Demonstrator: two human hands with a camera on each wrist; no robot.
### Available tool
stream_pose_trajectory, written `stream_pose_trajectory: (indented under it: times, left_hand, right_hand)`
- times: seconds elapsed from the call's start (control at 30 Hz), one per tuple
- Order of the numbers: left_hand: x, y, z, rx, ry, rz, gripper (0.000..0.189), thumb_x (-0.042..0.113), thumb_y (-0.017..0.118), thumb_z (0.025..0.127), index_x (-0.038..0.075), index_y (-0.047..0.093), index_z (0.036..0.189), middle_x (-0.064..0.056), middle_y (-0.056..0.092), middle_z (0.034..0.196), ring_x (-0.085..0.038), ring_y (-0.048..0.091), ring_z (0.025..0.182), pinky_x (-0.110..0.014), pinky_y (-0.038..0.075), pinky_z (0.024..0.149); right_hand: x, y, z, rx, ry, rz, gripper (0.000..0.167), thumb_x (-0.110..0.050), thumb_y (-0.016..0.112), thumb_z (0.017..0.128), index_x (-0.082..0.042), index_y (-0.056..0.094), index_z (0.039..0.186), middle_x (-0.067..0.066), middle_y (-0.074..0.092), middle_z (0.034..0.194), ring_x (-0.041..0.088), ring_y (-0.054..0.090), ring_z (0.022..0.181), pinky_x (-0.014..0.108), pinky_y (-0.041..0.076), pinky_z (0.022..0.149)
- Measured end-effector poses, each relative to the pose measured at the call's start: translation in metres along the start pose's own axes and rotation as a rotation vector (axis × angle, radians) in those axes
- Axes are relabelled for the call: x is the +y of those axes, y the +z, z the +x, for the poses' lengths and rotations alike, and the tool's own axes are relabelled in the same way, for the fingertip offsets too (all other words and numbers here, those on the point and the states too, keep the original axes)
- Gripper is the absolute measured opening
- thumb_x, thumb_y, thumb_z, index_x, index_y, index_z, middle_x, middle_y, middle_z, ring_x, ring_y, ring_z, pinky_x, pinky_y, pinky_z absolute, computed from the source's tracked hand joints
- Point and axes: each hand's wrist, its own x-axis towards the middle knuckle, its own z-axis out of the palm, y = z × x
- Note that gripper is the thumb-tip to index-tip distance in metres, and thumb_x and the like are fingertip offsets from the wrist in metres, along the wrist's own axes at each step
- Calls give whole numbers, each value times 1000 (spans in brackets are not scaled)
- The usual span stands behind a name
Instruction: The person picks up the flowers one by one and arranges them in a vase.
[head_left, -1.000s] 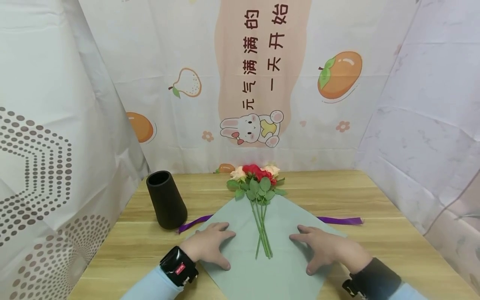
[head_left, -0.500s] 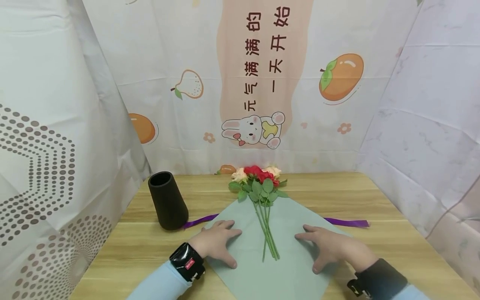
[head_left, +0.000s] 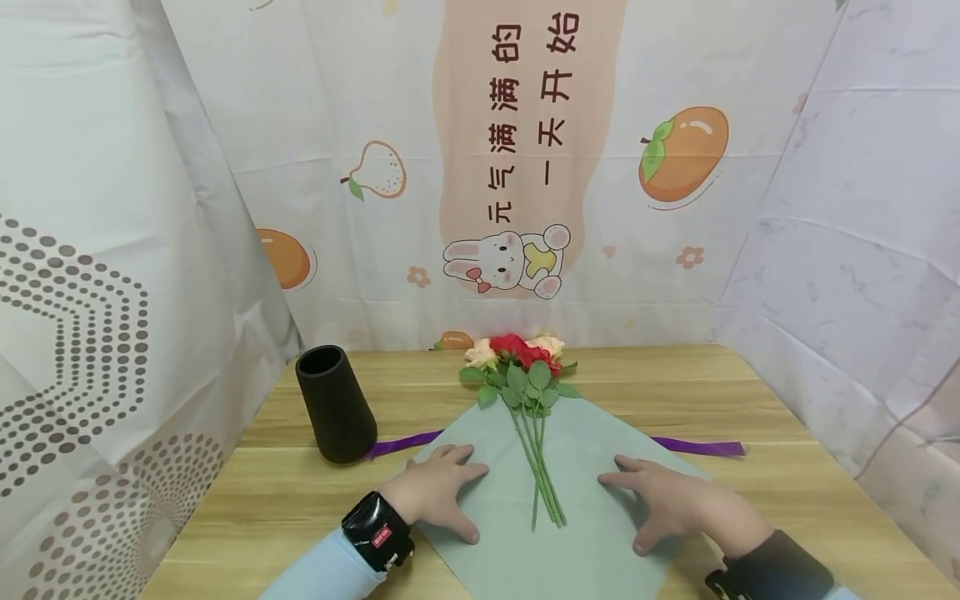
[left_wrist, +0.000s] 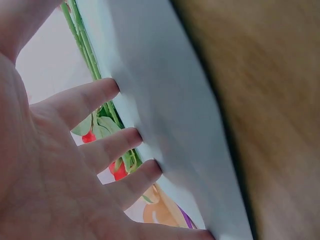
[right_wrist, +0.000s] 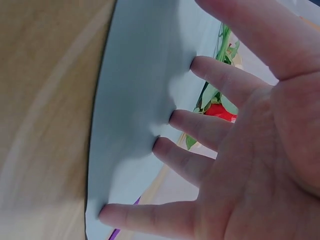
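Observation:
A pale green sheet of wrapping paper (head_left: 592, 533) lies on the table with a corner pointing away. On it rests a small bunch of roses, red (head_left: 517, 348) and cream (head_left: 481, 353), with leafy green stems (head_left: 542, 467) crossing toward me. My left hand (head_left: 438, 490) touches the paper's left part with spread fingertips, as the left wrist view also shows. On the right part, my right hand (head_left: 667, 500) rests its spread fingertips on the paper. Neither hand grips anything. Beneath the paper runs a purple ribbon (head_left: 701, 447); its middle is hidden.
A black tapered vase (head_left: 336, 408) stands at the left, beside the ribbon's left end. The wooden table (head_left: 660, 375) ends at a printed cloth backdrop (head_left: 375, 242). White cloth also hangs on both sides.
The head view has shifted slightly. Both hands, the paper and the roses appear a little further right in it; the hands stay spread on the paper.

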Motion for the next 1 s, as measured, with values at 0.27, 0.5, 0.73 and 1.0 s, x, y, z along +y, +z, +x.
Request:
stream_pose_trajectory:
  times: [0.27,0.5,0.73,1.0]
  left_hand:
    - [5,1,-3,-10,-7,1,93,64,85,68,32,54,149,-8,35,161,-40,30,146,-86,31,91]
    - [8,2,-4,-9,-12,-3,92,63,85,68,32,54,149,-8,35,161,-40,29,146,-86,30,91]
    - [12,4,-7,-27,-7,-17,92,64,85,68,33,54,149,-8,34,162,-41,29,146,-87,29,89]
    - [11,5,-8,-27,2,-18,91,65,84,69,35,54,148,-6,35,162,-39,29,146,-87,30,89]
  right_hand:
    - [-2,1,-4,-6,-6,10,88,-25,95,65,-13,59,144,29,37,154,52,36,139,69,34,106]
    - [-3,1,-8,-6,-1,14,87,-24,95,65,-13,59,143,30,37,154,53,36,139,69,34,106]
    - [-1,7,-17,25,-52,-12,90,-26,94,62,-11,59,143,34,37,152,56,37,136,71,36,103]
    - [1,9,-20,36,-60,-23,90,-27,93,61,-13,59,143,33,38,152,55,38,136,71,37,102]
